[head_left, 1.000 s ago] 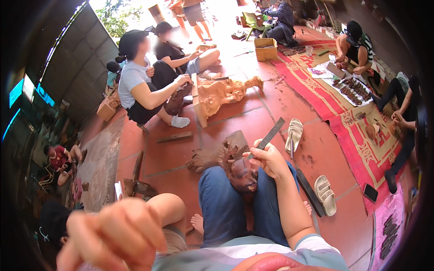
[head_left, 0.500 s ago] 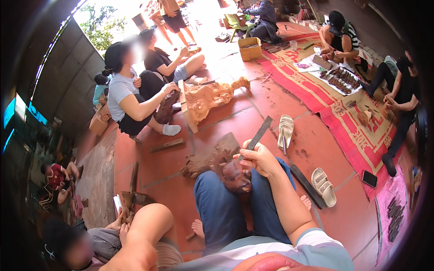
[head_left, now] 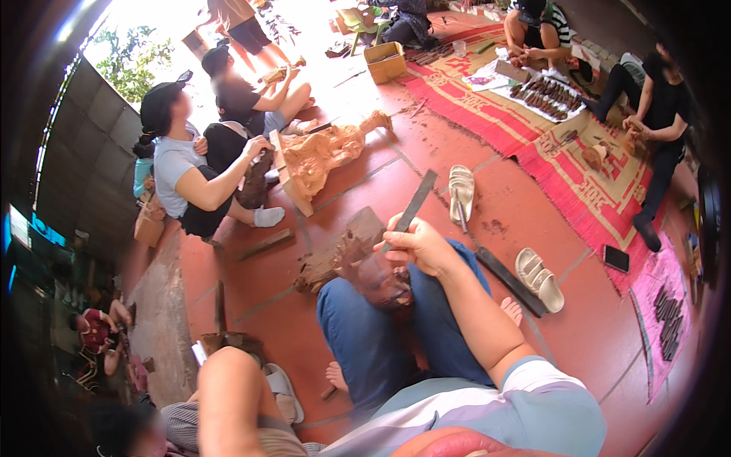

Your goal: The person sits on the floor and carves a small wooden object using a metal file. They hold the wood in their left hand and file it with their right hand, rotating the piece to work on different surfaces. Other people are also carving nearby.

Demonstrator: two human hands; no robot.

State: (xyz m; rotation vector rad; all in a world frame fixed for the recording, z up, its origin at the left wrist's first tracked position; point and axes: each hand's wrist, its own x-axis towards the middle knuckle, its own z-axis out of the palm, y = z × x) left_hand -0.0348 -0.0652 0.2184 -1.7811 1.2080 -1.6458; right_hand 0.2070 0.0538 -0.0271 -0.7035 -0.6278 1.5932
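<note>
My right hand (head_left: 417,247) is closed, its thumb and fingers pinching the lower end of a flat dark-grey strip (head_left: 415,202) that looks like a file. The strip slants up and away, to the right. Just below that hand, a reddish-brown carved wood piece (head_left: 383,283) rests between my knees, on my jeans (head_left: 358,324). Beyond it lies a rough brown wood block (head_left: 354,240), partly hidden by the carving. Whether the strip touches the carving I cannot tell. My left hand does not show.
A long dark bar (head_left: 510,282) and beige sandals (head_left: 539,279) lie on the tiles to my right. A neighbour's bare knee (head_left: 232,377) is close on my left. Ahead, a person sits by a large orange-brown carving (head_left: 324,160). A red mat (head_left: 563,190) and phone (head_left: 616,258) are at right.
The view has shifted, so the scene sits further left and higher. My right hand keeps its pinch on the strip, above the carving. The neighbour's hands at lower left are now hidden.
</note>
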